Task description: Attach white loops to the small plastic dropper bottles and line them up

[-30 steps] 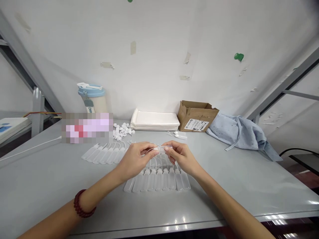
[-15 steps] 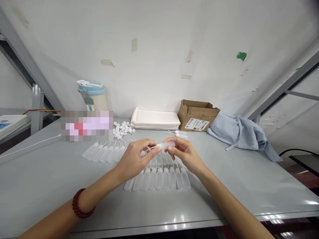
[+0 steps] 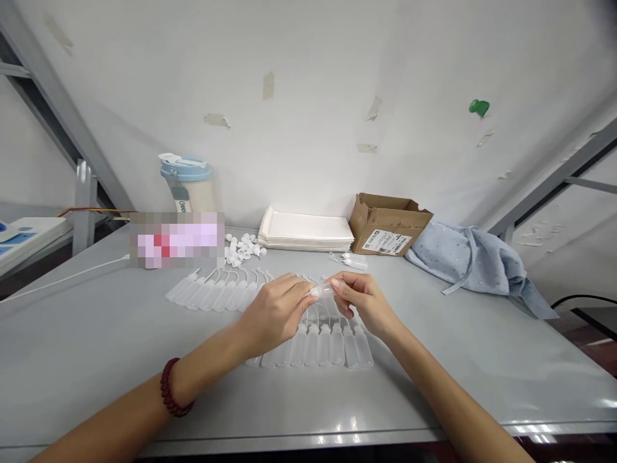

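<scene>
My left hand (image 3: 278, 310) and my right hand (image 3: 360, 299) meet above the grey table (image 3: 96, 341), both pinching one small translucent plastic bottle (image 3: 321, 290) between their fingertips. Right beneath the hands lies a row of several like bottles (image 3: 328, 344) side by side, their caps pointing away from me. A second row of the same bottles (image 3: 212, 294) lies further left. A red bead bracelet (image 3: 169, 390) is on my left wrist.
A heap of small white caps (image 3: 241, 248) sits behind the left row. A stack of white trays (image 3: 308, 231), an open cardboard box (image 3: 389, 224), a pale blue cloth (image 3: 477, 267) and a blue-lidded tumbler (image 3: 189, 183) stand along the wall. Two loose bottles (image 3: 350, 260) lie near the box.
The hands have sunk a little toward the row of bottles and the bottle between them has turned; the camera has shifted slightly.
</scene>
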